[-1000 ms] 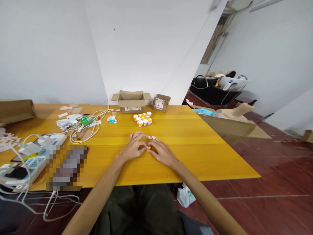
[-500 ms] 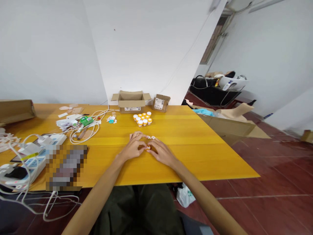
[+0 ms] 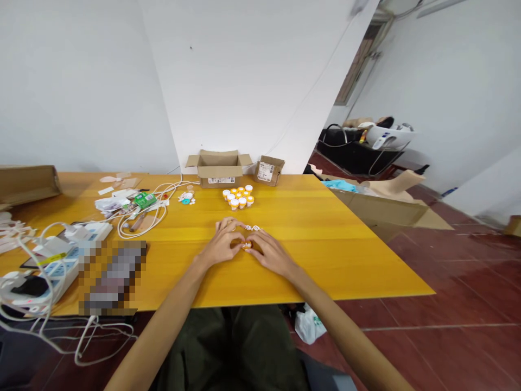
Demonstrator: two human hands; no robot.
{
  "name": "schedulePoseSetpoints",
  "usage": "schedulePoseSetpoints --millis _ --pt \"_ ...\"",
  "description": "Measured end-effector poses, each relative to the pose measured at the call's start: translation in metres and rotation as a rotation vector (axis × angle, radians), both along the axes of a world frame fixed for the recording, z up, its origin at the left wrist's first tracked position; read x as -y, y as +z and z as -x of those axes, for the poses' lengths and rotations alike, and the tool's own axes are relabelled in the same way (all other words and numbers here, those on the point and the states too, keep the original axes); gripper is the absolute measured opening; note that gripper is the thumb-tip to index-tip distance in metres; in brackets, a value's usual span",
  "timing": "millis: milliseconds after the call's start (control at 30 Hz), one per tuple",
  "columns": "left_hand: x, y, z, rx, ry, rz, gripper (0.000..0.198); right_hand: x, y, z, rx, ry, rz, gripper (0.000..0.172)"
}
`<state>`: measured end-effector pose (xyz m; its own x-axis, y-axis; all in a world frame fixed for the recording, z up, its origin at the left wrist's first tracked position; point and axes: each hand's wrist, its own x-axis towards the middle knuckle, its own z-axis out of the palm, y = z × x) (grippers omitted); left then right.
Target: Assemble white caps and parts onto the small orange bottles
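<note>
The left hand (image 3: 223, 243) and the right hand (image 3: 269, 251) are meeting above the table (image 3: 345, 266), toward the middle of its near edge. Both hands are gripping one small orange-and-white piece (image 3: 246, 245): the left thumb and index finger are pinching its left side, and the right thumb and index finger are pinching its right side. The fingers are partly covering the piece, so its exact form is not readable. Two white perforated parts (image 3: 255, 228) are lying just beyond the fingertips, on the side toward the far edge. A cluster of white-capped orange bottles (image 3: 238, 196) is standing farther back, well apart from the hands. Behind the cluster, an open carton (image 3: 220, 176) is standing at the far edge, its flaps spreading outward; a smaller box (image 3: 269, 170) is standing just to its right, showing a white label. Left of the bottles, a teal ring (image 3: 186, 201) is lying among small white parts. Farther left, white cables (image 3: 140, 236) are looping beside a green pack (image 3: 145, 200). A power strip (image 3: 61, 274), with plugs sitting in it, is running toward the near-left corner, and a phone (image 3: 114, 274), blurred by pixelation, is lying beside it at the near edge.
</note>
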<state>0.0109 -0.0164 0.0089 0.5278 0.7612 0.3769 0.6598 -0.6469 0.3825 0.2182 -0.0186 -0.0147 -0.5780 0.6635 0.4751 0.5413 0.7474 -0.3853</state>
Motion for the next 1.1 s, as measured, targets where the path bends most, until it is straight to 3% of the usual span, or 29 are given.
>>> schedulePoseSetpoints --millis 567,1100 --pt "0.000 -0.002 -0.001 0.006 -0.012 0.013 0.020 -0.002 -0.004 -0.001 -0.027 0.001 0.029 0.005" --pt "0.003 -0.004 -0.001 -0.039 -0.023 -0.006 0.020 -0.004 0.006 -0.005 -0.103 -0.002 0.009 0.020"
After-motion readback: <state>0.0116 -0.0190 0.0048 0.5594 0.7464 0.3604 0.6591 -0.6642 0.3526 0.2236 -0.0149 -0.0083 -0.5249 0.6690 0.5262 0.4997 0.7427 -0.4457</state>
